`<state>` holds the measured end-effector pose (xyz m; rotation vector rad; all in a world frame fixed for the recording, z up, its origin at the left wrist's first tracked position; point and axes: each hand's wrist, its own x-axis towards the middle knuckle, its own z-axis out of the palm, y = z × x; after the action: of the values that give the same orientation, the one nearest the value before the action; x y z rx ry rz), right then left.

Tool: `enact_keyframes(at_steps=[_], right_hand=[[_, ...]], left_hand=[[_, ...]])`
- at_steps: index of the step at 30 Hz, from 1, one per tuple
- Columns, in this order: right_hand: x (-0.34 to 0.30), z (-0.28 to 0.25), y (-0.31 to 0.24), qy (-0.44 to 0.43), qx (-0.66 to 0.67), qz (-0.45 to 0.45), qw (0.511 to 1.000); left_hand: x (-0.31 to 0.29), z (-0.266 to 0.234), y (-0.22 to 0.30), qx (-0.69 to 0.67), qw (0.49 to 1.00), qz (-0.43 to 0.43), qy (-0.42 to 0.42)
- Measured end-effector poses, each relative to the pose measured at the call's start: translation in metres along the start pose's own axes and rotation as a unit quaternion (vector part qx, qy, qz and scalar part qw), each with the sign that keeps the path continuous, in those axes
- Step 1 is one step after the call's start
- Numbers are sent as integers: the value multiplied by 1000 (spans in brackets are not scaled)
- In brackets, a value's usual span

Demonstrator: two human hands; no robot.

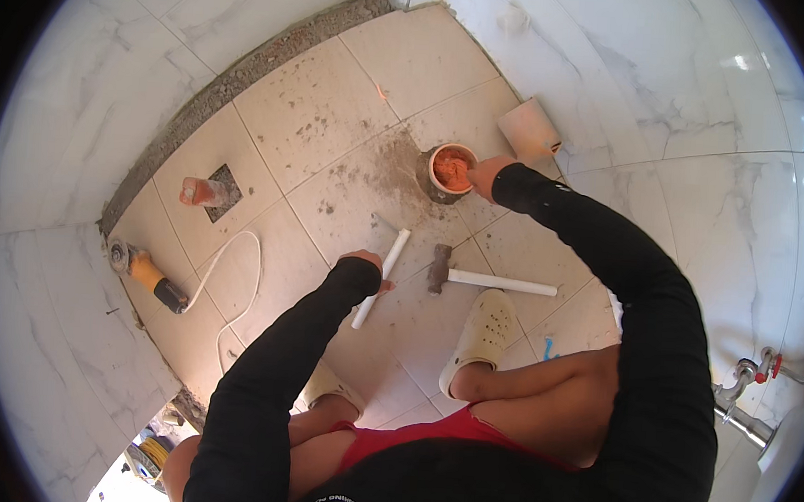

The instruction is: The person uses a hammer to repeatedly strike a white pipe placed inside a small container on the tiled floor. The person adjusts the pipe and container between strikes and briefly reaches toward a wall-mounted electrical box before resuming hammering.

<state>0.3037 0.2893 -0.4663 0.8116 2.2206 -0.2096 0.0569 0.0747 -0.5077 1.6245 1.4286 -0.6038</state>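
The person crouches on a floor of pale square tiles [309,107] dusted with grey grit, inside a corner walled with glossy white marble-patterned tiles [669,92]. The left hand [369,266], at the end of a black sleeve, closes around a slim white plastic pipe [384,273] that lies slanted on the floor; the fingers wrap the middle of the tube, though how tightly they grip cannot be told. The right hand [482,175] reaches to the round opening of a floor pipe [450,173], a short cylinder with a pale rim set in the floor and stuffed with crumpled orange material; the fingers touch the rim's right side, and whether they pinch anything is hidden.

Just in front of the right foot's cream perforated clog [480,334] lies a hammer [474,277] with a dark rusty head and a white tubular handle, near the pipe but apart from it. A flat tan trowel-like blade [529,128] leans at the foot of the right wall, close to the floor pipe. To the left, an angle grinder [147,274] with a yellow and black body rests by the wall, its white cord [235,278] looping over the tiles. A square dark drain hole [226,192] holds a pinkish plugged stub [201,192]. A rough grey mortar strip [248,67] runs along the left wall's base. Chrome taps [743,391] project from the right wall.
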Motion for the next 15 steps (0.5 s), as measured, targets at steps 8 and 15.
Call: enact_keyframes(at_steps=[8,15], right_hand=[[-113,104,-57,46,202,-52,977],[-105,161,-110,200,303,-21,932]], left_hand=[[-19,30,13,-144,974,-2,172],[-57,13,1,-322,885,47,333]])
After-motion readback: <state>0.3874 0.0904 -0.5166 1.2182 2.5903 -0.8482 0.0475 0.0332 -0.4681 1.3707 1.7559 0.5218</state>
